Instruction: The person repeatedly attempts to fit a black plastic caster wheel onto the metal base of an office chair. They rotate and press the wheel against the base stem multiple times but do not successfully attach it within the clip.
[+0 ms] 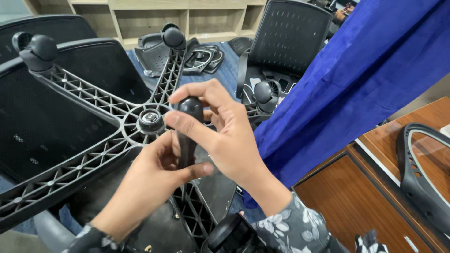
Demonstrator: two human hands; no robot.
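Both hands, left hand and right hand, clamp one black caster above the chair base; a tilted stem could jam or slip.

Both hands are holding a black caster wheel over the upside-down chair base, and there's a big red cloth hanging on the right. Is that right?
Not quite: the cloth is blue, not red, as the head view shows. The rest holds: the left hand and right hand hold a black caster wheel over the upside-down chair base, and the cloth hangs on the right.
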